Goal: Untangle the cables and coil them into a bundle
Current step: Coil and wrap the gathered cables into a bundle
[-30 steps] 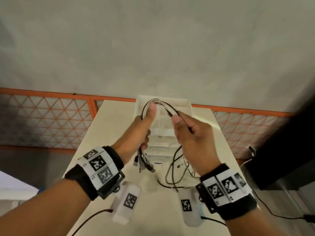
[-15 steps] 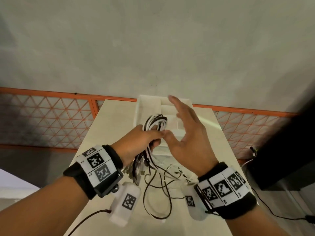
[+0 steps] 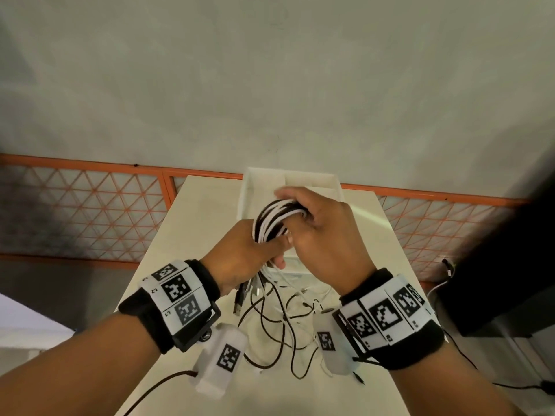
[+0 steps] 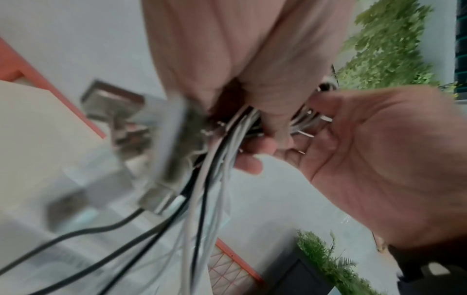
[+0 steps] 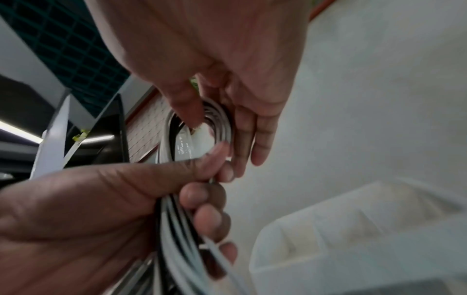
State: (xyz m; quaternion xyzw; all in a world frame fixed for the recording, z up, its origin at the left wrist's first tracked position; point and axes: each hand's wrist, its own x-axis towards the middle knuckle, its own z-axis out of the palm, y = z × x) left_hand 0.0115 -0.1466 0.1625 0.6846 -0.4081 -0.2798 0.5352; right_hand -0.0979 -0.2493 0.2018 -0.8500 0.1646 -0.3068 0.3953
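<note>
White and black cables, looped in one bundle above the cream tabletop, gripped at the lower part by the left hand, fingers curled tight round the strands. Cupped over the loop's top by the right hand, fingers wrapped around it. Faint print on one white cable, unreadable. Strand count blurred; loose ends trailing below. One white plastic bin partly hidden behind.

Blk+wht cables looped mid-air, loose ends dangling to table.

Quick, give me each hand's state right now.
Left hand: grips the cable bundle at its base.
Right hand: fingers curled over the top of the bundle's loop.
</note>
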